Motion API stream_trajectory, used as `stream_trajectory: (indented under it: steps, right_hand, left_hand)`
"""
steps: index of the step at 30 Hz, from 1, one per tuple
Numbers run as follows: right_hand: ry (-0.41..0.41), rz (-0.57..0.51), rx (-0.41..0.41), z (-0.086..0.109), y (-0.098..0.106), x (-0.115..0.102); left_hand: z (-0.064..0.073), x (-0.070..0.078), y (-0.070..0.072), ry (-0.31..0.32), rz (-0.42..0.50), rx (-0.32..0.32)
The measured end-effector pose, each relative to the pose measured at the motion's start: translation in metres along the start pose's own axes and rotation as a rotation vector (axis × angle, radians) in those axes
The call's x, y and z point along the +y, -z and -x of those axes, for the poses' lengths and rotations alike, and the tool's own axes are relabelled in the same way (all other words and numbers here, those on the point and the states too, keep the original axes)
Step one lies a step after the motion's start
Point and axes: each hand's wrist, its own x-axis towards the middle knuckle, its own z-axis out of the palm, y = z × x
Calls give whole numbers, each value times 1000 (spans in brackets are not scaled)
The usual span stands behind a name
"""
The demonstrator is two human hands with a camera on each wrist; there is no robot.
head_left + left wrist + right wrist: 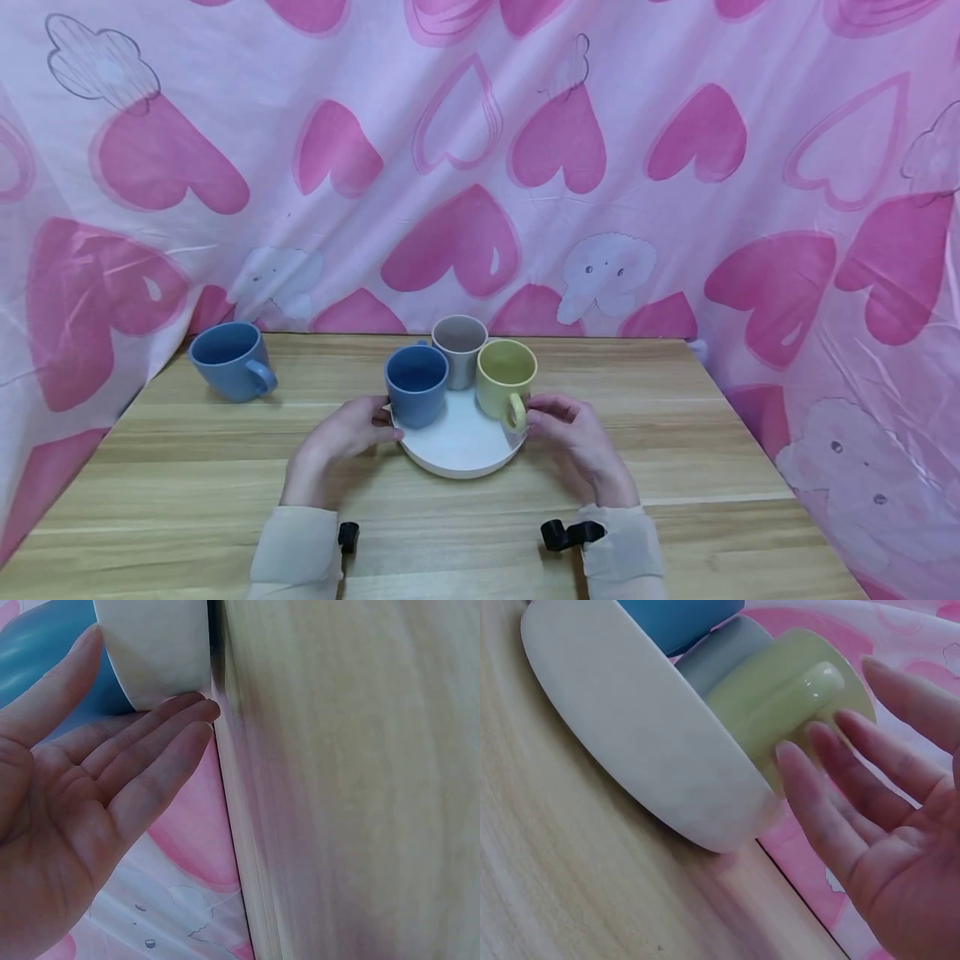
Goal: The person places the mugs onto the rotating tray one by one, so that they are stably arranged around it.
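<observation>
A round white tray (pixel 462 454) with a deep side wall stands on the table, bearing a blue mug (pixel 417 396), a grey mug (pixel 460 342) and a yellow-green mug (pixel 506 379). At its left edge is my left hand (pixel 347 432); in the left wrist view its straight fingers (pixel 154 761) lie along the tray's side and the thumb reaches the rim. My right hand (pixel 573 433) is by the right edge, beside the yellow-green mug's handle (pixel 517 412). Seen from the right wrist, its fingers (pixel 802 784) are spread and loosely extended, with fingertips close to that mug.
A second blue mug (pixel 232 362) sits tilted near the table's back left corner, its handle toward the right. Wood-grain tabletop (pixel 675 450) extends around the tray. Pink heart-patterned cloth (pixel 450 242) hangs behind the table and along its sides.
</observation>
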Motion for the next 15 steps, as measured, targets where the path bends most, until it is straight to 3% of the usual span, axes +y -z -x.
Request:
stream_trajectory:
  steps: [9,15]
  right_hand:
    - [-43,-3,216,-3,0,4]
    - [-102,-153,331,-6,-3,11]
  left_hand:
    - [1,2,0,15,-2,7]
    - [1,1,0,-9,-4,12]
